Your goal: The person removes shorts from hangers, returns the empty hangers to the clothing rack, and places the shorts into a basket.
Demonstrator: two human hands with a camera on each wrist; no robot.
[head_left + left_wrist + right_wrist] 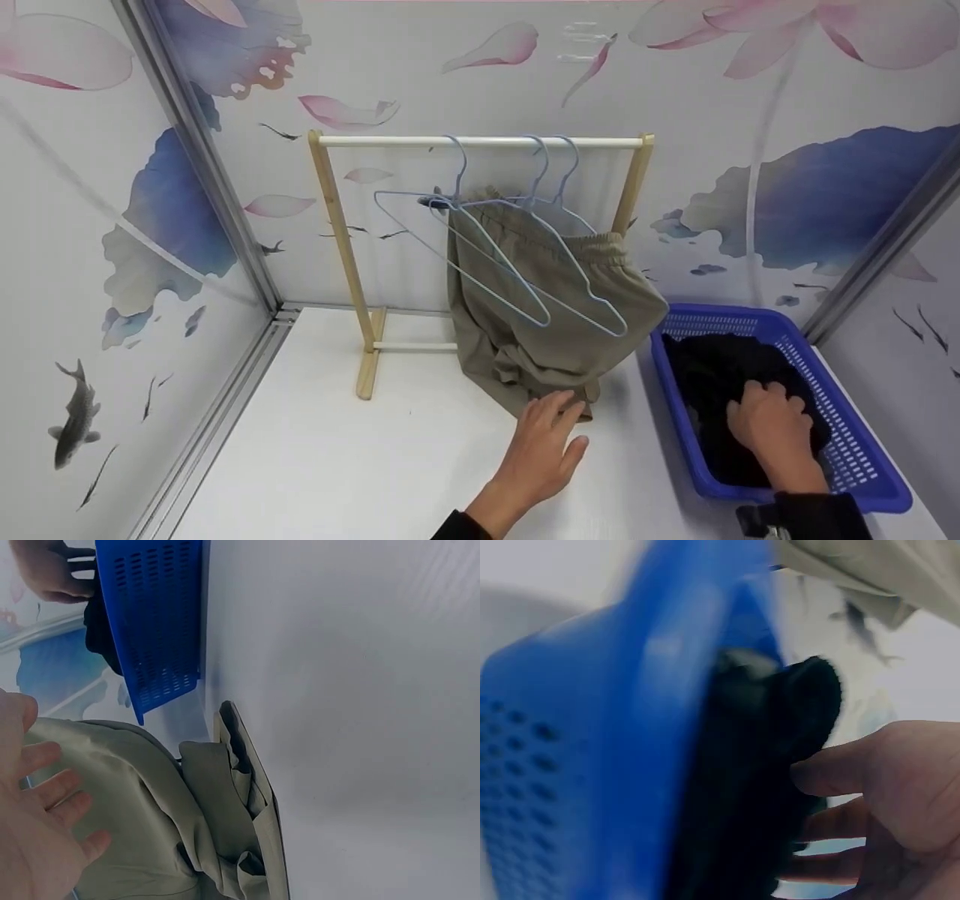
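Note:
My right hand [776, 427] is down in the blue plastic basket [679, 442], fingers bent into a black cloth garment [712, 367]. In the right wrist view, the thumb and fingers grip the upper edge of that dark cloth [742, 780]; some fingertips are hidden by it. My left hand [536, 454] is held with fingers spread just in front of the khaki trousers [525, 300], holding nothing. Those trousers, with an elastic waistband, hang tilted from the rack, their lower folds [217, 787] reaching near the table. Light blue hangers [517, 277] overlap their front.
A small rack with wooden legs [341, 240] and a white top rail [390, 141] stands at the back of the white table [322, 465]. Floral-printed panels [450, 60] enclose the back and sides. The basket stands right of the rack.

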